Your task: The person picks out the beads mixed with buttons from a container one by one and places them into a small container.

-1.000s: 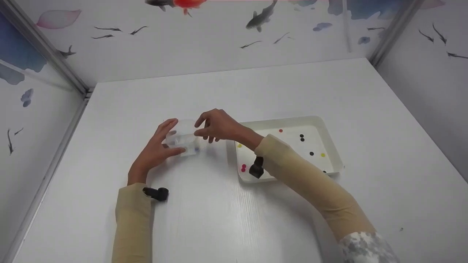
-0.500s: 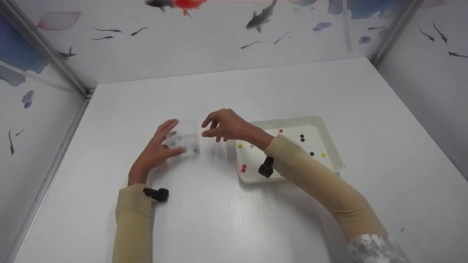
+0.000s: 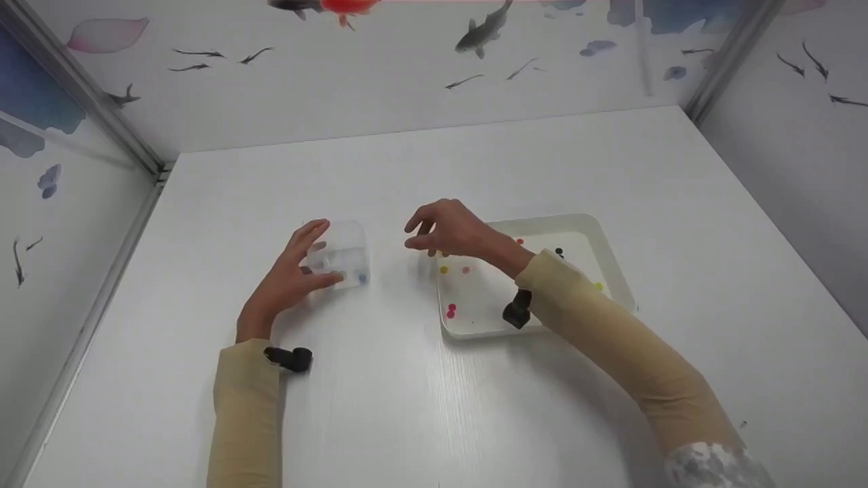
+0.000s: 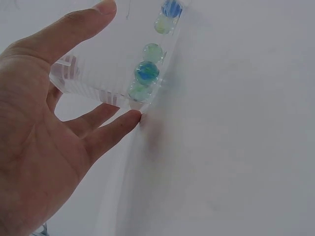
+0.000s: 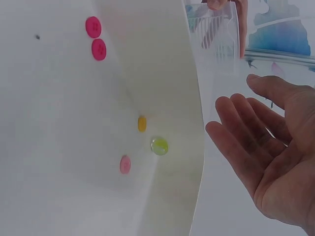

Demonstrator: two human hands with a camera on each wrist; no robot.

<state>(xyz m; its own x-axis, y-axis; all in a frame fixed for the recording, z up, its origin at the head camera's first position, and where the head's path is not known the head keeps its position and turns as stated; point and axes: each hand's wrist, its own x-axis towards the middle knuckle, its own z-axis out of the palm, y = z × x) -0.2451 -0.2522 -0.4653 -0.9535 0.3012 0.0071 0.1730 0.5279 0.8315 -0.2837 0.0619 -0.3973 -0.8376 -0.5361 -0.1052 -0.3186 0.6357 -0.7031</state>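
A clear plastic box [image 3: 347, 236] stands on the left part of the table. My left hand [image 3: 286, 279] holds it from the left, thumb on the near side and fingers round the far side. Several blue and pale green glass marbles [image 4: 146, 72] lie along the bottom of the box in the left wrist view. My right hand [image 3: 453, 228] hovers above the left rim of the white tray [image 3: 612, 271], fingers loosely bent with nothing between them. Inside the tray, close to that hand, lie a yellow-green marble [image 5: 159, 146], a yellow button [image 5: 141, 123] and a pink button [image 5: 125, 164].
Two red-pink buttons [image 3: 451, 310] lie in the tray's near left corner. Black [image 3: 559, 251] and red buttons [image 3: 519, 241] lie farther right in it, partly behind the right arm. Printed walls [image 3: 380, 95] enclose the white table [image 3: 380, 407].
My right hand has moved right, away from the box and to the tray's left edge. The left hand and the box have stayed in place.
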